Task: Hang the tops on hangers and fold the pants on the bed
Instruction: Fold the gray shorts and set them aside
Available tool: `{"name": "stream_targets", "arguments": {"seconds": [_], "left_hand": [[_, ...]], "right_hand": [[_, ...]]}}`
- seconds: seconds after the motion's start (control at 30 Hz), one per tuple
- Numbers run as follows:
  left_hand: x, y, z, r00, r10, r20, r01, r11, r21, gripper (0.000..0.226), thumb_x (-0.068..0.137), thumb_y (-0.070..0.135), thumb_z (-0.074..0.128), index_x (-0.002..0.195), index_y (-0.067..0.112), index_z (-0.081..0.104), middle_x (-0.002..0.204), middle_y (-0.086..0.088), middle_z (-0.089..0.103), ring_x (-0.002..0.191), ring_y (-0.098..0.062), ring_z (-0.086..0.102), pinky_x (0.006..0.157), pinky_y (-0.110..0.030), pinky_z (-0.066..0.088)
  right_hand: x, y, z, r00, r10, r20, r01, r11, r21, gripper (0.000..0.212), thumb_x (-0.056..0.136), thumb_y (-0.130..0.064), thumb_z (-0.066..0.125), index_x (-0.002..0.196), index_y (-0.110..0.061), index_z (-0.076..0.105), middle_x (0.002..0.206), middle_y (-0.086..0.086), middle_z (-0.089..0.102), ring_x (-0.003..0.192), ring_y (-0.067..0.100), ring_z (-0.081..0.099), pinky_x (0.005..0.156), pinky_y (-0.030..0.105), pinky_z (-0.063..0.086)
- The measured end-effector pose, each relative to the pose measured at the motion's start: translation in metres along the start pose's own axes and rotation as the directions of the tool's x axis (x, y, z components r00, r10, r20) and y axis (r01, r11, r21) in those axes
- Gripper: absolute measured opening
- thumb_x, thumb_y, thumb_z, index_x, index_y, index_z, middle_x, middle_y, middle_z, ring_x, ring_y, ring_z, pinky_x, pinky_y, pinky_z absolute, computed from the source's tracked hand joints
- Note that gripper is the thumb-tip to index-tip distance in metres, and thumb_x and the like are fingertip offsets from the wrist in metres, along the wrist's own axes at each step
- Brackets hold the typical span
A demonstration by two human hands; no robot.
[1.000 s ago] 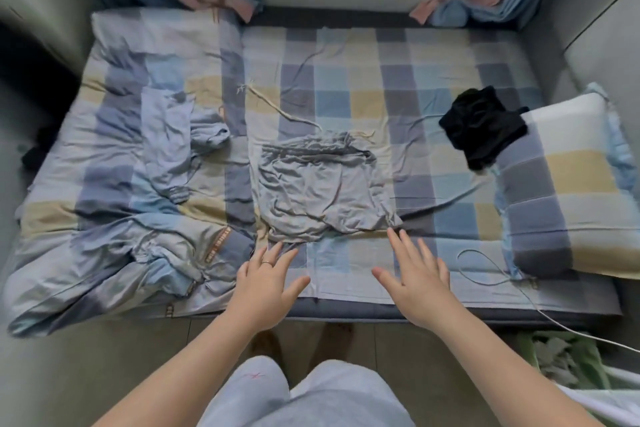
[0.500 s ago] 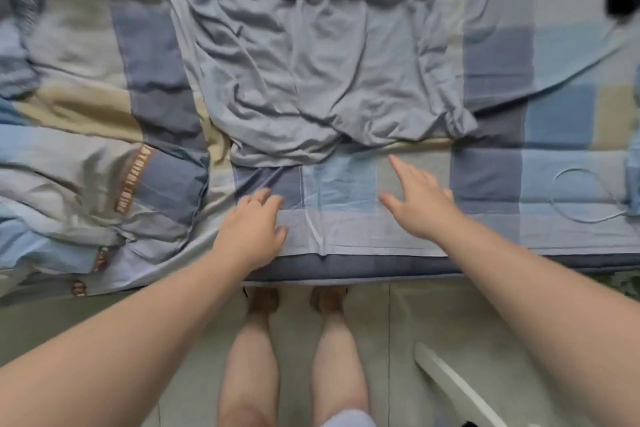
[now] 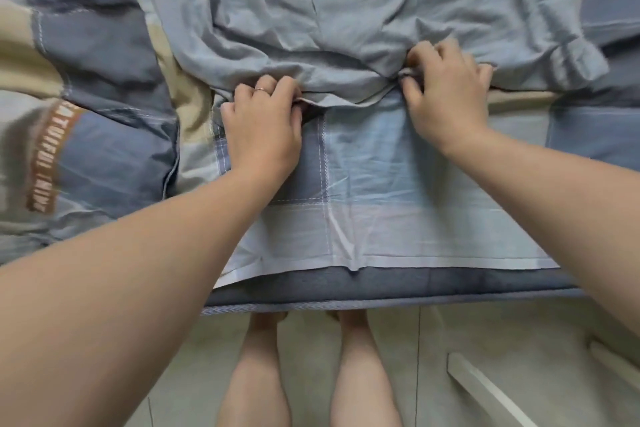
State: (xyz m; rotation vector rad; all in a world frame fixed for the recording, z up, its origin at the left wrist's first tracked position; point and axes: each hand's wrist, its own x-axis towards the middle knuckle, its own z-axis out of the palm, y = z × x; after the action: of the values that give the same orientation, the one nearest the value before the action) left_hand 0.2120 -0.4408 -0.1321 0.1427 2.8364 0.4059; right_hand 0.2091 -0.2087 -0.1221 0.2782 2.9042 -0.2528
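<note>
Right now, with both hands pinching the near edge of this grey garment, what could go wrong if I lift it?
The left grip sits where the grey garment meets the checked sheet, so it may catch the sheet too. The right grip holds bunched cloth, and the rolled corner beyond it lies free, so creases may get folded in.

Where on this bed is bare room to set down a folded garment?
Free: the checked sheet between the forearms, from the grey garment hem to the bed's near edge. Crowded: the rumpled quilt outside the left hand, which grips the hem with the right hand.
</note>
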Motion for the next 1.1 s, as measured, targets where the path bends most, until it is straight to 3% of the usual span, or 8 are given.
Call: {"name": "stream_targets", "arguments": {"seconds": [0.23,0.37,0.5,0.63,0.73,0.87,0.97,1.1], "left_hand": [[-0.023,-0.002,-0.032,0.930,-0.040,0.365,0.049,0.999,-0.017,0.013,0.100,0.027,0.048,0.106,0.017,0.055,0.119,-0.011,0.057,0.113,-0.038,0.049,0.088,-0.046,0.037],[-0.063,-0.005,-0.077,0.822,-0.143,0.551,0.196,0.980,-0.039,0.025,0.102,0.030,0.046,0.079,0.020,0.041,0.099,-0.013,0.061,0.090,-0.035,0.053,0.082,-0.046,0.048],[-0.114,0.011,-0.148,0.772,-0.167,0.613,0.251,0.967,-0.052,0.031,0.104,0.029,0.046,0.075,0.020,0.038,0.091,-0.012,0.056,0.088,-0.034,0.052,0.077,-0.041,0.045],[-0.169,0.049,-0.222,0.805,-0.146,0.575,0.320,0.923,-0.214,0.026,0.104,0.029,0.048,0.087,0.010,0.047,0.083,-0.009,0.054,0.088,-0.035,0.056,0.080,-0.043,0.046],[-0.206,0.080,-0.276,0.863,-0.157,0.479,0.359,0.859,-0.366,0.027,0.102,0.027,0.048,0.080,0.012,0.042,0.075,-0.003,0.047,0.076,-0.029,0.048,0.070,-0.040,0.037],[-0.238,0.112,-0.340,0.941,-0.188,0.282,0.327,0.726,-0.605,0.026,0.102,0.020,0.048,0.086,0.000,0.044,0.077,-0.007,0.042,0.070,-0.019,0.040,0.066,-0.038,0.029],[-0.251,0.139,-0.386,0.970,-0.193,0.145,0.237,0.646,-0.726,0.028,0.103,0.020,0.048,0.078,0.012,0.038,0.074,-0.002,0.036,0.067,-0.016,0.036,0.067,-0.038,0.031],[-0.254,0.185,-0.443,0.988,-0.144,0.056,0.120,0.483,-0.868,0.021,0.103,0.020,0.050,0.083,0.014,0.046,0.074,-0.005,0.048,0.070,-0.018,0.046,0.067,-0.041,0.044]], "right_hand": [[-0.017,-0.005,-0.024,0.983,0.063,0.173,-0.066,0.998,0.010,0.016,0.103,-0.028,0.045,0.110,-0.017,0.054,0.119,0.014,0.062,0.112,0.037,0.057,0.092,0.044,0.033],[-0.055,-0.004,-0.066,0.952,0.120,0.282,-0.139,0.989,0.047,0.013,0.103,-0.023,0.048,0.109,-0.012,0.052,0.116,0.021,0.064,0.111,0.040,0.058,0.087,0.043,0.037],[-0.113,-0.009,-0.132,0.927,0.121,0.356,-0.165,0.981,0.097,0.011,0.103,-0.023,0.048,0.105,-0.012,0.049,0.109,0.024,0.064,0.104,0.042,0.058,0.075,0.039,0.030],[-0.161,-0.018,-0.212,0.921,0.168,0.350,-0.249,0.948,0.199,0.016,0.105,-0.026,0.047,0.104,-0.010,0.051,0.108,0.021,0.064,0.102,0.041,0.056,0.073,0.039,0.032],[-0.188,-0.021,-0.272,0.913,0.222,0.341,-0.344,0.869,0.355,0.020,0.105,-0.028,0.048,0.096,-0.010,0.050,0.095,0.013,0.061,0.093,0.036,0.055,0.071,0.040,0.038],[-0.219,-0.016,-0.346,0.920,0.256,0.296,-0.387,0.709,0.590,0.022,0.105,-0.029,0.049,0.092,-0.011,0.052,0.079,-0.002,0.053,0.081,0.024,0.051,0.062,0.036,0.032],[-0.237,-0.011,-0.395,0.937,0.271,0.222,-0.342,0.575,0.743,0.020,0.103,-0.026,0.053,0.090,-0.011,0.055,0.077,-0.002,0.054,0.078,0.020,0.050,0.067,0.034,0.038],[-0.257,-0.005,-0.442,0.929,0.311,0.201,-0.304,0.327,0.895,0.026,0.103,-0.025,0.055,0.095,-0.001,0.060,0.086,0.011,0.059,0.082,0.022,0.055,0.084,0.051,0.054]]}}
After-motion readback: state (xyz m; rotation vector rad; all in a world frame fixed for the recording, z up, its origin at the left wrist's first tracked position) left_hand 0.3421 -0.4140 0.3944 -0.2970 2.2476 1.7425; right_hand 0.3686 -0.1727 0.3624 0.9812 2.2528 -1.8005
